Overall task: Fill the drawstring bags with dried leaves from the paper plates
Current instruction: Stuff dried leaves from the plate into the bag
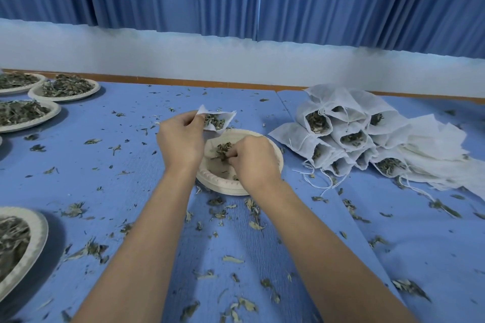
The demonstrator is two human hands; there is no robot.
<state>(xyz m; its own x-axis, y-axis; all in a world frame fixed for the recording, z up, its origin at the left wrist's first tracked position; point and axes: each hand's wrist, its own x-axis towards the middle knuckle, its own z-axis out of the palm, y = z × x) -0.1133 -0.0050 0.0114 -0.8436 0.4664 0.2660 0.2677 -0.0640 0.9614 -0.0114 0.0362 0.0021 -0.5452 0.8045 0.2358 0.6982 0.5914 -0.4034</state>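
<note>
— Left hand (pixel 181 139), status?
— It pinches the mouth edge of a white drawstring bag (pixel 219 123). The bag is held open, partly filled, just above the far rim of the paper plate (pixel 223 187).
— Right hand (pixel 253 157)?
— Down inside that plate, fingers curled round a pinch of dried leaves (pixel 223 151).
— Surroundings?
— A stack of filled bags (pixel 341 136) lies at right on the blue bench (pixel 131 165), mouths towards the camera, strings trailing. Several heaped plates (pixel 65 89) stand at left. Loose leaf scraps are scattered across the bench.
</note>
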